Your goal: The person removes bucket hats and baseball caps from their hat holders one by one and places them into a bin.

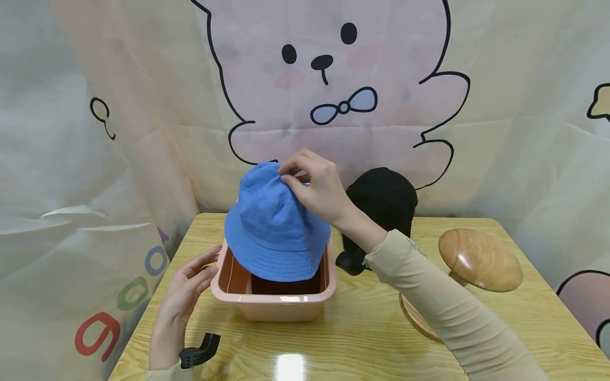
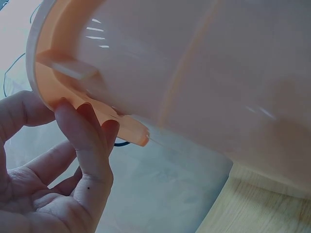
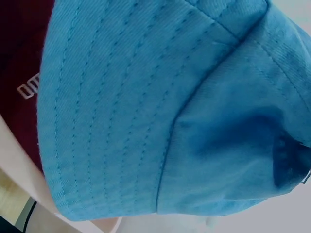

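A blue bucket hat [image 1: 278,227] hangs crown up over a pink plastic basin [image 1: 278,311]; its brim covers part of the basin's opening. My right hand [image 1: 316,182] pinches the top of the crown between thumb and fingers. Beneath the brim, inside the basin, lies a dark red item [image 3: 22,104] with white lettering, mostly hidden by the hat. At the basin's left side, my left hand [image 1: 188,288] holds the rim; the left wrist view shows thumb and fingers [image 2: 80,138] at the rim edge.
A black hat [image 1: 383,198] stands behind my right forearm, partly hidden by it. To the right is a wooden stand [image 1: 481,259] with a rounded top and a round base. The wooden table [image 1: 352,338] meets a printed cloth backdrop [image 1: 505,159] behind.
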Demonstrator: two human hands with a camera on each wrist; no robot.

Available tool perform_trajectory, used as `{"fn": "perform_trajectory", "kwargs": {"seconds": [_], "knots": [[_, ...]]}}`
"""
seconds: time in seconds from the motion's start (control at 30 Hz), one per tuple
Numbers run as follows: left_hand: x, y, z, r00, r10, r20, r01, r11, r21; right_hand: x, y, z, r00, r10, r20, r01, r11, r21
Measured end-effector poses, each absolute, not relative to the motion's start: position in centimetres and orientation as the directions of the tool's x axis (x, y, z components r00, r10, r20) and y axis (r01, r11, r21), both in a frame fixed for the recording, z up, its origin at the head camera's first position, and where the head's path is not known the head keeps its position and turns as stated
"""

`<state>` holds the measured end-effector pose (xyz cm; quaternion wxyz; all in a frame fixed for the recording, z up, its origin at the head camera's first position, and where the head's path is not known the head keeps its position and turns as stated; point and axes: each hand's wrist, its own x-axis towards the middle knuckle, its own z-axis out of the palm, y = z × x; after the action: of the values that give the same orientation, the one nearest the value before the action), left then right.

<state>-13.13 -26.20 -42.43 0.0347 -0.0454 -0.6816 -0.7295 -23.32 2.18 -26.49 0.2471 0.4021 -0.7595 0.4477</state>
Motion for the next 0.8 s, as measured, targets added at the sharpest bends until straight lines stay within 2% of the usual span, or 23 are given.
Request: {"fn": "perform_trajectory", "kwargs": {"seconds": [0.2, 0.43, 0.8], "knots": [[-13.2, -26.3, -42.5, -0.993, 0.018, 0.117, 0.114, -0.091, 0.989, -24.0, 2.3, -27.3, -0.58, -0.379, 0.721, -0.814, 0.294, -0.5], [-13.4, -26.3, -42.5, -0.994, 0.01, 0.109, 0.108, -0.075, 0.991, -24.3, 1.8, -27.7, -0.564, -0.376, 0.735, -0.825, 0.285, -0.488], [-13.2, -26.3, -42.6, -0.995, 0.012, 0.104, 0.103, -0.079, 0.992, -24.0, 0.7, -27.9, -0.577, -0.409, 0.707, -0.817, 0.286, -0.501]]}}
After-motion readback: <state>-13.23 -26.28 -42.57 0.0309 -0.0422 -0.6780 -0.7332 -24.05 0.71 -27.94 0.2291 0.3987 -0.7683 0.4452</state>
